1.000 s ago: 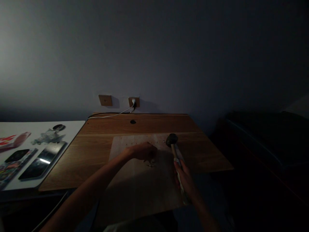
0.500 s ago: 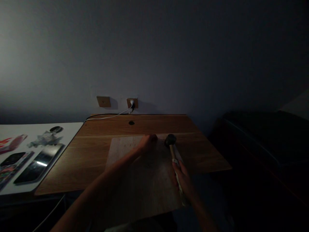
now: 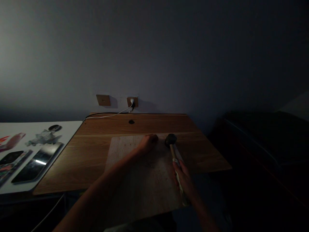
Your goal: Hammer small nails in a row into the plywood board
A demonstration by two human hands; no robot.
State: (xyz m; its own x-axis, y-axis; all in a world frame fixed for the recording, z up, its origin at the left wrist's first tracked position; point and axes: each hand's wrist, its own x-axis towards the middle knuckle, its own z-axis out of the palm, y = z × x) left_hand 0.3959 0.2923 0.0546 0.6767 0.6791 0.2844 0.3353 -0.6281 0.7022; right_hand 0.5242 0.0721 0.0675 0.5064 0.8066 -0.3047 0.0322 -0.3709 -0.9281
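Note:
Wrapped around the handle of a dark-headed mallet [image 3: 173, 152] is my right hand [image 3: 183, 177], at the right side of a pale wooden board [image 3: 156, 183]. The mallet's round head points away from me, over the board's far right corner. My left hand [image 3: 147, 143] is closed near the board's far edge, its fingers curled downward. Whatever it pinches is too small and dark to make out. A short row of tiny dark marks or nails [image 3: 127, 145] shows on the board to the left of that hand.
The board lies on a brown wooden desk [image 3: 84, 161]. To the left, a white table [image 3: 70, 129] bears a tablet [image 3: 38, 164], a phone [image 3: 11, 157] and crumpled plastic [image 3: 44, 138]. Cables run to a wall socket [image 3: 132, 102]. A dark flat-topped piece [image 3: 267, 135] stands at right.
Both hands stay nearly where they were, the right still around the mallet. The view has shifted very slightly.

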